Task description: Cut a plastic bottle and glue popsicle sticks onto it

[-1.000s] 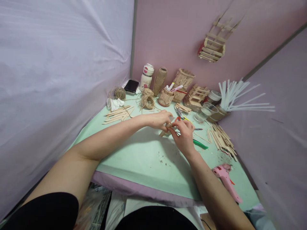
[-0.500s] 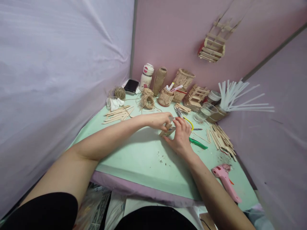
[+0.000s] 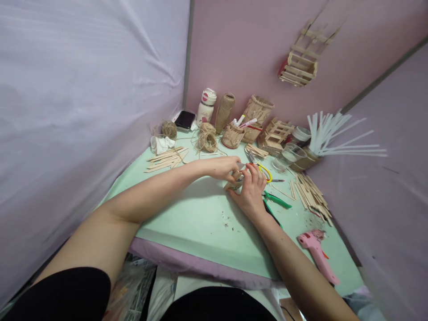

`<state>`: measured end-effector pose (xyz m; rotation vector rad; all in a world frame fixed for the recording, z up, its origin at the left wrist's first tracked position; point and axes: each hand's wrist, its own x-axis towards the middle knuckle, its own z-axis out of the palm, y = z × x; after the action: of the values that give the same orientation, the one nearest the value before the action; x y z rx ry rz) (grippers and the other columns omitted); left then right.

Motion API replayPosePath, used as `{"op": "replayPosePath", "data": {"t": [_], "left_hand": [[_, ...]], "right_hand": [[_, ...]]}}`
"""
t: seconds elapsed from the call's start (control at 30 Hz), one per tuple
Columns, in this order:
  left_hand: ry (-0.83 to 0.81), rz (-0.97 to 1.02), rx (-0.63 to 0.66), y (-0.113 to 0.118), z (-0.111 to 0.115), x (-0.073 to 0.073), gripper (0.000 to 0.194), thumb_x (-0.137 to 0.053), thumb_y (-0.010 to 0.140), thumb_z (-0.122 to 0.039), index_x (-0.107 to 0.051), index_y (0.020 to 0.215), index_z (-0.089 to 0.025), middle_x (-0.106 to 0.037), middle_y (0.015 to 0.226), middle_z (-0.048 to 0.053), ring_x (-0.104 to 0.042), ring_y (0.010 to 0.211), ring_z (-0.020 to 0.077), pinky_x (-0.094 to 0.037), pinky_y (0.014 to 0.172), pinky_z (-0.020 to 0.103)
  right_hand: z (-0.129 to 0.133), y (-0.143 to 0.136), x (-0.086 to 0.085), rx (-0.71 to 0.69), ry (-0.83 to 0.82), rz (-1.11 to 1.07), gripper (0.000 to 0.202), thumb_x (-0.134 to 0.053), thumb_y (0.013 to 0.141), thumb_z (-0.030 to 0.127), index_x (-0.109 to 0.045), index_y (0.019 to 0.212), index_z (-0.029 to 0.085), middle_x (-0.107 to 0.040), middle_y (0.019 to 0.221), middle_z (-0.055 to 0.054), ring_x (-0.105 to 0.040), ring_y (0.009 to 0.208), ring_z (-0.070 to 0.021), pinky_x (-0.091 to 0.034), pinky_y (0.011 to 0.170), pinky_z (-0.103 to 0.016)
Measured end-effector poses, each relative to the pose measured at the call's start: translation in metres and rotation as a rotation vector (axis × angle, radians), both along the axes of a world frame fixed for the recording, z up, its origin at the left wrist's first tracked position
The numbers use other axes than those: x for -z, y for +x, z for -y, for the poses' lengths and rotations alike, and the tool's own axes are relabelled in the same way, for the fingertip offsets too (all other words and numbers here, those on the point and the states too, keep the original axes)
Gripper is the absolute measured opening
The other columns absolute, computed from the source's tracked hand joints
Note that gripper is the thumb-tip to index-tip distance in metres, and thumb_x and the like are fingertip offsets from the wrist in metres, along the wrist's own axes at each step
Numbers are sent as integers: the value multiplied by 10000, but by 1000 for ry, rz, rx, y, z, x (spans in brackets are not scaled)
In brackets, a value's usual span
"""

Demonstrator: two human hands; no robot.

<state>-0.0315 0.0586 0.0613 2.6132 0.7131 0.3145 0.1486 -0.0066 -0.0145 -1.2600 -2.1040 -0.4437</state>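
Note:
Both my hands meet over the middle of the green table, around a small wooden piece [image 3: 236,176] with a whitish part beside it. My left hand [image 3: 225,168] pinches its upper left side, fingers bent down. From the right, my right hand [image 3: 250,187] closes on the piece with thumb below and fingers above. Much of it is hidden by my fingers. Just behind my right hand are yellow-handled scissors [image 3: 265,172], and to its right lie green-handled pliers [image 3: 277,200].
A pink glue gun [image 3: 319,256] lies at the right. Loose wooden sticks [image 3: 310,194] lie right, more sticks [image 3: 167,158] left. Behind stand twine [image 3: 206,137], a white bottle [image 3: 206,107], a pen cup [image 3: 232,135], a clear cup [image 3: 287,157] and glue sticks [image 3: 329,133].
The view has shifted slightly, so things appear a little further right. My right hand and forearm have moved slightly left against the table, uncovering more of the green handles. Both hands keep their hold.

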Motion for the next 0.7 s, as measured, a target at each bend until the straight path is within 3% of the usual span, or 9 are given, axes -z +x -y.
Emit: {"op": "replayPosePath", "data": {"t": [0.27, 0.7], "left_hand": [[30, -8, -1, 0, 0, 1, 147, -698, 799, -300, -732, 770, -160, -562, 1093, 92, -589, 861, 171, -437, 835, 268], [-1, -21, 3, -1, 1, -1, 167, -673, 827, -307, -739, 767, -166, -551, 1064, 85, -576, 827, 161, -441, 837, 277]], "right_hand": [[0, 0, 1, 11, -23, 4, 574, -669, 752, 288, -422, 1261, 191, -454, 1408, -202, -341, 1391, -369, -293, 1092, -583], [2, 0, -8, 7, -53, 6, 389, -629, 837, 303, -511, 1190, 190, -471, 1404, -198, -349, 1384, -349, -275, 1101, -581]]}}
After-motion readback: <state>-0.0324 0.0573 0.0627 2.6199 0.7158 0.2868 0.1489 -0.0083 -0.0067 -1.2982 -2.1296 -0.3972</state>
